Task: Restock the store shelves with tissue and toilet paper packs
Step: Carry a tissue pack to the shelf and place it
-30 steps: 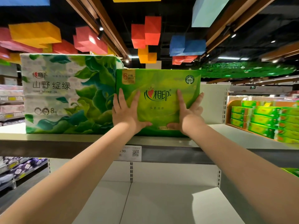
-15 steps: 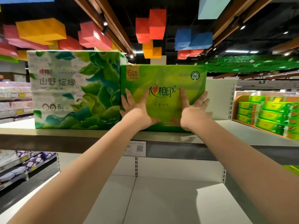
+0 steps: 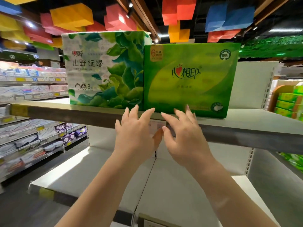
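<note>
The green tissue pack (image 3: 190,79) is standing upright near the front edge of the top shelf (image 3: 255,122), touching the leafy pack (image 3: 105,69), with open shelf room on its right. The left hand (image 3: 136,136) and right hand (image 3: 183,136) are hovering just below it, fingers spread, holding nothing.

Coloured ceiling blocks (image 3: 72,17) in yellow, red, orange and blue, hung among dark wooden beams (image 3: 142,15) with small spotlights. Green foliage strip (image 3: 270,46) along the upper right. Left aisle: tiered racks (image 3: 32,86) of pale wrapped goods with yellow price tags; lower rack holds purple floral packs (image 3: 70,133). Far right: orange-edged display (image 3: 282,94) stacked with small green boxes (image 3: 288,104). White perforated back panel (image 3: 252,82) with slotted upright. Paper price label (image 3: 155,126) with QR code on the shelf edge, partly hidden. Dark floor (image 3: 24,208) at lower left
</note>
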